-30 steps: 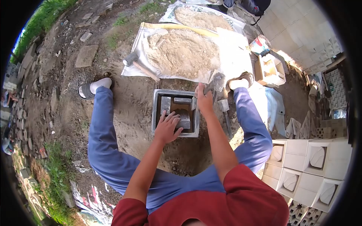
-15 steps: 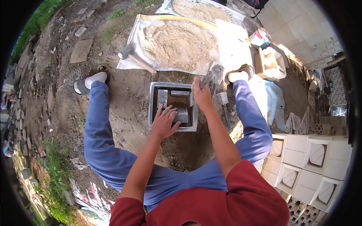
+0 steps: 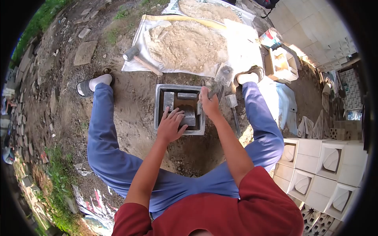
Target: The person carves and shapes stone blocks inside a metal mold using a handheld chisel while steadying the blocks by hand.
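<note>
My left hand (image 3: 168, 126) lies with fingers spread over the dark metal blocks (image 3: 189, 119) inside a square grey metal mould (image 3: 156, 108). Its fingertips touch the inner blocks near the mould's lower middle. At the mould's right rim, my right hand (image 3: 210, 104) is closed round a dark tool, mostly hidden by the fingers. Just beyond that hand, a flat grey blade (image 3: 224, 74) rests at the sheet's edge. Brown material shows between the blocks.
Sandy material (image 3: 187, 45) is heaped on a white sheet (image 3: 132, 66). A mallet (image 3: 131, 54) lies at its left edge, and a small trowel (image 3: 231, 100) right of the mould. Hollow pale blocks (image 3: 309, 163) stand at the right. My feet flank the mould.
Between the earlier frames, the view shifted and the scene moved up and left. My right hand has since come down slightly toward the mould's rim. My left hand stays on the blocks.
</note>
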Demonstrator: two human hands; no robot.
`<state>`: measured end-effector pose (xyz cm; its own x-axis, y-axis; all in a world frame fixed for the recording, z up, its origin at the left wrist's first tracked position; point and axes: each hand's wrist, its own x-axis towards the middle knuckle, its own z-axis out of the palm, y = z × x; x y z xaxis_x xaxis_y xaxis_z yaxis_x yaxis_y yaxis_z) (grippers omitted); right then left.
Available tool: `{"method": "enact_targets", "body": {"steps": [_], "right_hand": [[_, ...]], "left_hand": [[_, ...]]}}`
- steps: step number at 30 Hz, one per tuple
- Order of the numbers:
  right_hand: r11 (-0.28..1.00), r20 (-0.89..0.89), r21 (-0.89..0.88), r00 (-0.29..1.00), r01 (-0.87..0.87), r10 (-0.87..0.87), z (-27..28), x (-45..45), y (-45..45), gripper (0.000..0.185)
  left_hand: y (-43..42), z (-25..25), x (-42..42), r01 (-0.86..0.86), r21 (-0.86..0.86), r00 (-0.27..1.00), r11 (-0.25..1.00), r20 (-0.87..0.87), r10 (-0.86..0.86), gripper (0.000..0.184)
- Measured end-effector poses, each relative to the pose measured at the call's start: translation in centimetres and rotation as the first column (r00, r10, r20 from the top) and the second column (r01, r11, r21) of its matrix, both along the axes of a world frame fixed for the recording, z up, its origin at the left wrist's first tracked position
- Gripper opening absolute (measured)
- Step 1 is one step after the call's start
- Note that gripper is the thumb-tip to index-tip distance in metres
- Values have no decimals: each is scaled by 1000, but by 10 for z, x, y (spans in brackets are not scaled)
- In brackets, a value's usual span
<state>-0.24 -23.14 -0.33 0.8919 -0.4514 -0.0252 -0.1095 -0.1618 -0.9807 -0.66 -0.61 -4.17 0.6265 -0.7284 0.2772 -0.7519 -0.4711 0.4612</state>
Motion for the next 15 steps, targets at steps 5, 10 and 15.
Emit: {"method": "enact_targets", "body": {"steps": [5, 10, 15], "right_hand": [[981, 9, 116, 987, 156, -158, -2, -13, 9, 50], [993, 58, 100, 996, 61, -67, 4, 9, -3, 50], [993, 110, -69, 990, 91, -83, -12, 20, 5, 49]], "left_hand": [[2, 1, -2, -8, 7, 999, 1000, -35, 8, 40], [0, -1, 1, 1, 1, 999, 1000, -32, -1, 41], [1, 0, 0, -2, 5, 1000, 1000, -1, 2, 41]]}}
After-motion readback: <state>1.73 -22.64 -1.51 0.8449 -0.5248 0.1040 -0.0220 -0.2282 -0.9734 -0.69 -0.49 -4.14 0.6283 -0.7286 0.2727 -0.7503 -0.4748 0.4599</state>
